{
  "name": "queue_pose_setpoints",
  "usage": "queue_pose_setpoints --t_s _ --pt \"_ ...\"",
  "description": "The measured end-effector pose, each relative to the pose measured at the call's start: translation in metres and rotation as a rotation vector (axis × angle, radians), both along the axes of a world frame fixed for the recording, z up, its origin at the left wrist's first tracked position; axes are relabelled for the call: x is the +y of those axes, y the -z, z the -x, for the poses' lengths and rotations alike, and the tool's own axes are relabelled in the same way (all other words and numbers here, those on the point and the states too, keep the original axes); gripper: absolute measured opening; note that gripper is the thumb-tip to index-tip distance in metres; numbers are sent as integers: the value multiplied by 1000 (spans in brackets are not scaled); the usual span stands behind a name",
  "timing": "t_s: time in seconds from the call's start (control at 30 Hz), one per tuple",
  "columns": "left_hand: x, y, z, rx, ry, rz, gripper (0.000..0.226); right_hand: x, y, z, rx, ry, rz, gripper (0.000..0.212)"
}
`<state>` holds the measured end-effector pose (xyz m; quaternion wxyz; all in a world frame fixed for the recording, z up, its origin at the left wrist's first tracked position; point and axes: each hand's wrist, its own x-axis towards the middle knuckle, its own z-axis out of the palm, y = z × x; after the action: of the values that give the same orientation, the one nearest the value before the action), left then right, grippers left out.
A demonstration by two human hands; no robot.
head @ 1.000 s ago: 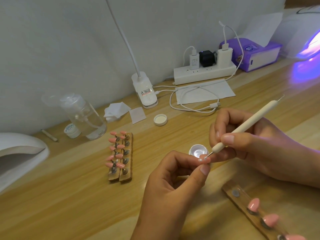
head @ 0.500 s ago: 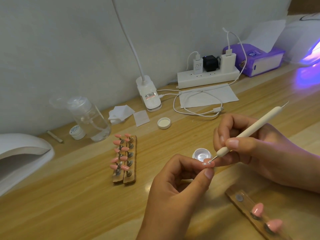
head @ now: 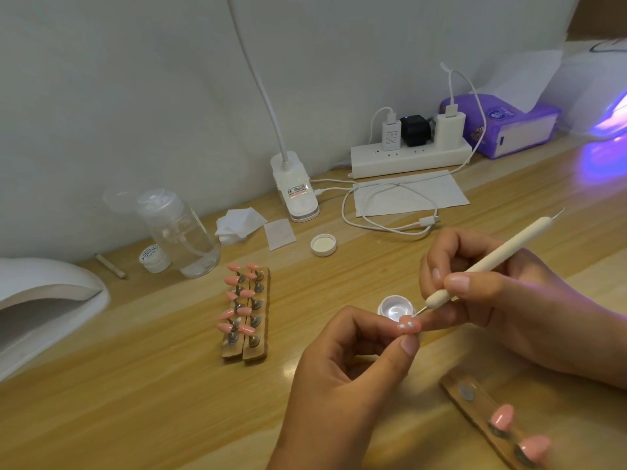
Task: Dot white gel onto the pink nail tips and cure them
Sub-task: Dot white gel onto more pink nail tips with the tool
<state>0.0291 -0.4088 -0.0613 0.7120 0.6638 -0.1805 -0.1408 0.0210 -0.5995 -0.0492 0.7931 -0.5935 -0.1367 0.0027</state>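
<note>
We record two bare hands. The left hand (head: 346, 374) shows with its wrist, uncovered to the frame edge. The right hand (head: 515, 300) shows with part of the forearm, likewise uncovered and slightly blurred. We see nails cut short and rounded, plain and pale, on the left thumb (head: 409, 346) and on two right fingers (head: 475, 286).

The light wooden tabletop (head: 135, 401) is kinda cluttered: two wooden strips of pink nail tips (head: 251, 351) side by side, a third wooden strip (head: 475, 405) lower right, a small open white gel pot (head: 395, 308) mid-table. By the wall there's a clear plastic pump bottle (head: 183, 235), square white wipes (head: 239, 223), a round white lid (head: 323, 244), a white power strip (head: 410, 159).
</note>
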Motion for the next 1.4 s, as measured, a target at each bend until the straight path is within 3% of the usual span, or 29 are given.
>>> queue_pose_setpoints --t_s 0.17,0.3,0.43,0.57,0.77,0.97,1.23,1.3,1.4 --pt "0 -3 0 18 -23 16 15 0 -3 -6 -81 264 181 39" --pt "0 -5 -3 94 -85 100 13 -5 -5 -12 -127 393 358 22" --pt "-1 -4 -8 175 -156 203 12 -2 1 -10 -200 368 481 10" --pt "-2 -2 -8 189 -195 236 10 1 7 -8 -312 291 676 13" --pt "-1 -2 -7 183 -172 238 10 -1 9 -11 -321 240 795 15" --pt "1 -3 -6 160 -137 237 17 -2 11 -13 -356 230 801 10" --pt "0 -5 -5 168 -122 216 10 -1 10 -12 -363 248 777 10" --pt "1 -4 -5 160 -110 211 11 -1 8 -11 -350 274 691 11" --pt "1 -4 -5 145 -93 201 10 -1 3 -9 -244 312 348 8"
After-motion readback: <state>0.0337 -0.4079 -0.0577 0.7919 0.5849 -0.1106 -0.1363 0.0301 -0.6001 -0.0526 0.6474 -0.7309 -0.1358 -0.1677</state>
